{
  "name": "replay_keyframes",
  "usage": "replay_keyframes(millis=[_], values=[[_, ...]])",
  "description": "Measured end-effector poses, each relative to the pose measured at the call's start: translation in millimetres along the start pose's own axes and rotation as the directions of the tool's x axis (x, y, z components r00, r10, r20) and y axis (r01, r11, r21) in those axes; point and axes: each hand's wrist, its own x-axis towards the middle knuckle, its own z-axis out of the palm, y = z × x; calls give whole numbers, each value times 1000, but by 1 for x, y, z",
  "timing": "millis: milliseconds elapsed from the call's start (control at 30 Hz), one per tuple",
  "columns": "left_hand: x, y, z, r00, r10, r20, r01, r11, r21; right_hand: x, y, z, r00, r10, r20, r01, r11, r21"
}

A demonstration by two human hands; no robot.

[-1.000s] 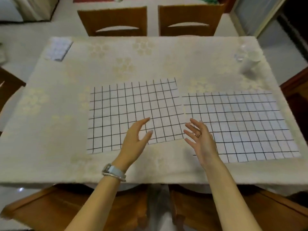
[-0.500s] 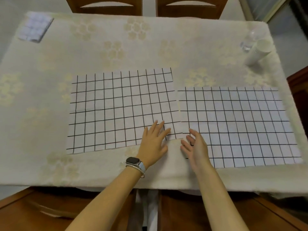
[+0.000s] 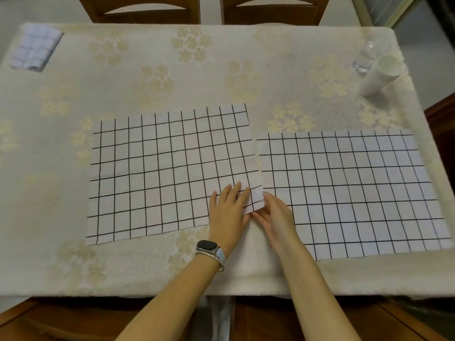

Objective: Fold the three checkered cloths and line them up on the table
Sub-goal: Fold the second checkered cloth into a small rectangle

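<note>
Two hands have come down onto the near right corner of the left cloth. A moment ago they hung in the air. Now the left hand presses flat on it, and the right hand seems to pinch the lifted corner, so folding is starting. Beside it, the right cloth lies flat. One folded cloth waits far left. Paper cups and a bottle stand well apart.

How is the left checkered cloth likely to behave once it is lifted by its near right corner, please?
The left cloth is probably floppy: its corner already curls up between both hands. It looks thin and light, lying flat, so it may slide on the tablecloth.
</note>
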Motion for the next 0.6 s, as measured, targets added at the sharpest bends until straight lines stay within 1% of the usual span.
replay_keyframes(millis=[67, 133, 167, 267, 400, 500, 600], values=[[4, 2, 1, 998, -21, -54, 20, 1000, -20, 1, -4, 1, 999, -22, 31, 23, 1000, -16], [6, 5, 0, 994, -32, -105, 22, 995, -94, -2, -9, 3, 998, -46, 46, 48, 998, -45], [7, 6, -2, 993, -44, -110, 28, 989, -148, -3, -12, 4, 998, -55, 44, 57, 997, -54], [5, 11, -10, 997, -54, -59, 32, 948, -316, -6, -21, 4, 997, -76, 17, 76, 997, -19], [-2, 26, -31, 1000, -13, 1, 11, 837, -547, -12, -32, 3, 993, -118, -17, 118, 993, 14], [-13, 40, -41, 1000, 24, -1, -19, 765, -644, -18, -39, 2, 987, -159, 38, 159, 987, -4], [-25, 51, -53, 1000, 23, -12, -25, 665, -746, -26, -46, 2, 967, -224, 119, 227, 974, -17]])
